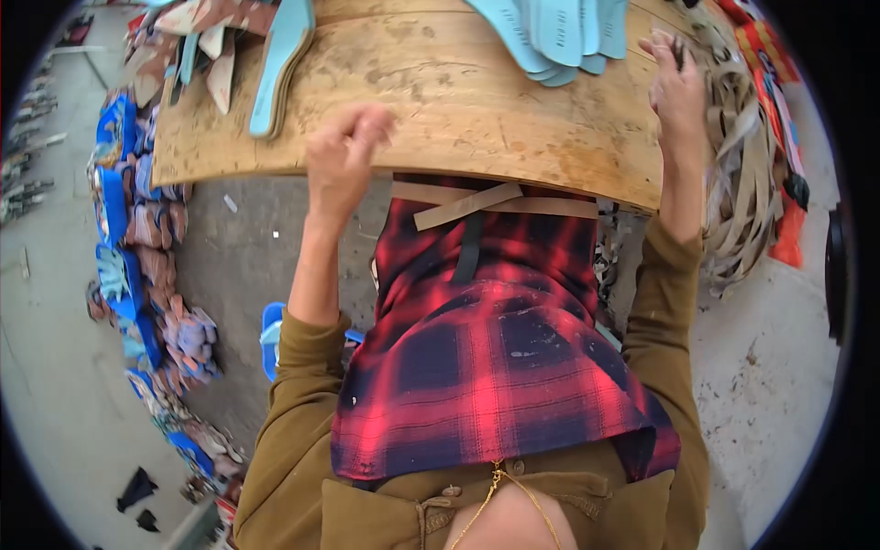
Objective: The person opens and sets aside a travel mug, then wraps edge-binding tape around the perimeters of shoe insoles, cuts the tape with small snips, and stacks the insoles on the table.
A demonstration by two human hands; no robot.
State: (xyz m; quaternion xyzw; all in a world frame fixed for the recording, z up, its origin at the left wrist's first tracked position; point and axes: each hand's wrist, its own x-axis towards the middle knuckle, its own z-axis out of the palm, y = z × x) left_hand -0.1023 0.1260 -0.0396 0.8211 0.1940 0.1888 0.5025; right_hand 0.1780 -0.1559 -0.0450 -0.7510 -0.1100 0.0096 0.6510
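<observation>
My left hand (348,151) hovers over the table's near edge, its fingers curled and slightly blurred. Whether anything is inside them is hidden. At the table's right side, my right hand (678,92) is closed around a small dark object (679,53), whose kind I cannot make out. Light blue insoles (557,41) with printed lettering lie stacked left of that hand. Another stack of blue-topped insoles (278,78) lies beyond my left hand. Beige strips (467,205) cross over the plaid apron (490,367) on my lap.
The wooden table (412,101) has a curved-looking near edge. Patterned cut pieces (215,37) lie at its far left. A bundle of beige strips (733,174) hangs at the right. Blue bins (112,202) with shoe parts line the left floor.
</observation>
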